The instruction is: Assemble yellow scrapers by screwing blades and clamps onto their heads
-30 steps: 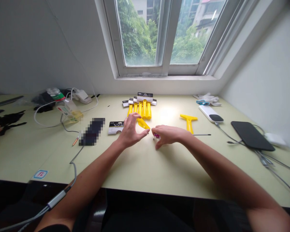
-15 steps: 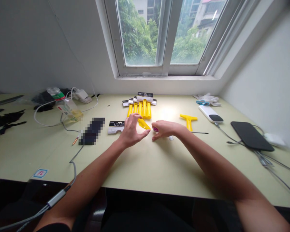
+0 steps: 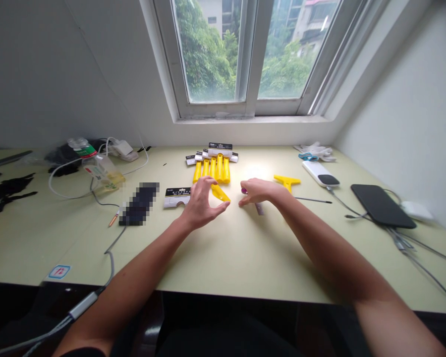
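Note:
My left hand (image 3: 204,203) curves round a small yellow plastic piece (image 3: 220,193), its ends at the fingertips and the thumb. My right hand (image 3: 258,191) is closed on a screwdriver; the handle's purple end (image 3: 244,190) shows by the fingers, and the dark shaft (image 3: 314,200) sticks out to the right beyond the wrist. Below the right hand lies a thin flat strip (image 3: 259,208), partly covered by it. A yellow T-shaped scraper part (image 3: 287,180) rests past my right wrist, its lower end hidden. Left of my left hand is a black-and-white card package (image 3: 176,196).
Several yellow handles (image 3: 211,171) with card sleeves line up at the back. A blurred dark object (image 3: 139,203), pen (image 3: 113,219) and bottle (image 3: 100,171) stand left. On the right are a white device (image 3: 319,173), black phone-like slab (image 3: 382,205), gloves (image 3: 315,151) and cables.
My right hand has moved right, away from the left hand, and the screwdriver shaft has shifted right with it. More of the flat strip shows. The view has shifted slightly.

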The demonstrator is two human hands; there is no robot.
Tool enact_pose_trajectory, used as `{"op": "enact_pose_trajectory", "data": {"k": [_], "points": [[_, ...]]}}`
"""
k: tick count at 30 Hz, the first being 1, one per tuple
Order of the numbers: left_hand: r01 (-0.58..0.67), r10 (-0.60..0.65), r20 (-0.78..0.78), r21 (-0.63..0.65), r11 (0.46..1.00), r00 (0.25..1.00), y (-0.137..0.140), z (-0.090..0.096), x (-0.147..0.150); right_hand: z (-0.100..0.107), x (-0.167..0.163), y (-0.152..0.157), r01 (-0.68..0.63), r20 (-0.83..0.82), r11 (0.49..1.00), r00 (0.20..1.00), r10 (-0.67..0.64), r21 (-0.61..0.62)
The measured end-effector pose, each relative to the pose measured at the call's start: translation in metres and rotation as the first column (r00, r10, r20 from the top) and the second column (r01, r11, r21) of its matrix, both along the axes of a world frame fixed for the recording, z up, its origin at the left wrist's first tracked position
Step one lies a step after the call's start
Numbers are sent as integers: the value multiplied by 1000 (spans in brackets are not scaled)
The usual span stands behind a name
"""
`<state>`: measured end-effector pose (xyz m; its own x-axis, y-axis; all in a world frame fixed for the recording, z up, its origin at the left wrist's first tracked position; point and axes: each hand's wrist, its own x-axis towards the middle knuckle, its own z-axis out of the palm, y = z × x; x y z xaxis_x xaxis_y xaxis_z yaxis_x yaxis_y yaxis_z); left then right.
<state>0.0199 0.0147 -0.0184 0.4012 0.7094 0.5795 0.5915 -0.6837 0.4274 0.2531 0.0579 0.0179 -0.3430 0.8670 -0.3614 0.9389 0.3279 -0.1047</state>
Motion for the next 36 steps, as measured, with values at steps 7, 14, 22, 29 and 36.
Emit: {"op": "enact_pose_trajectory", "data": {"k": [7,14,22,29,36], "points": [[10,-10,-13,-2,1000,1000,-1,0,0,2,3,0,-22,-18,999,1000,22,25],[24,-24,-8,-3,1000,1000,-1,2,0,10,20,1,7,-17,999,1000,-6,45],[36,-42,-64,-87,996,997,-4,2,0,10,36,0,170,88,982,983,-163,-81],[118,-142,-165,-145,982,976,-3,7,-6,13,37,-4,202,65,971,979,-195,-128],[193,-265,-315,-243,951,911,8,19,-30,29,65,-1,339,98,940,937,-335,-28]]}}
